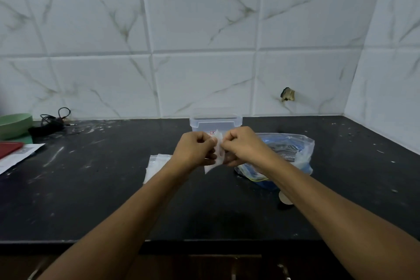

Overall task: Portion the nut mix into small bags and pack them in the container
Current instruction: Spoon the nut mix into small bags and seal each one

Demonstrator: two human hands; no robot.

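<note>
Both bare forearms are reaching in from the bottom edge over the black speckled stone countertop (pixel 91 188). Left hand (pixel 196 149) and right hand (pixel 242 146) are meeting mid-air above the counter, each pinching one side of a small clear plastic zip bag (pixel 218 154) between thumb and curled fingers; bag is hanging upright between them, looking empty, though it's too washed out to be sure. Stack of flat clear small bags (pixel 156 163) is lying on the counter just left of the left wrist. Clear rectangular plastic container (pixel 216 121) is standing behind the hands, near the white marble-pattern tiled wall (pixel 204 29). Large clear zip bag with blue contents (pixel 288 152) is sitting to the right, partly hidden by the right forearm; nut mix itself can't be made out. Far left: pale green bowl (pixel 14 125), black cable (pixel 54 118), red flat object (pixel 9 149) on white paper (pixel 20 157).
</note>
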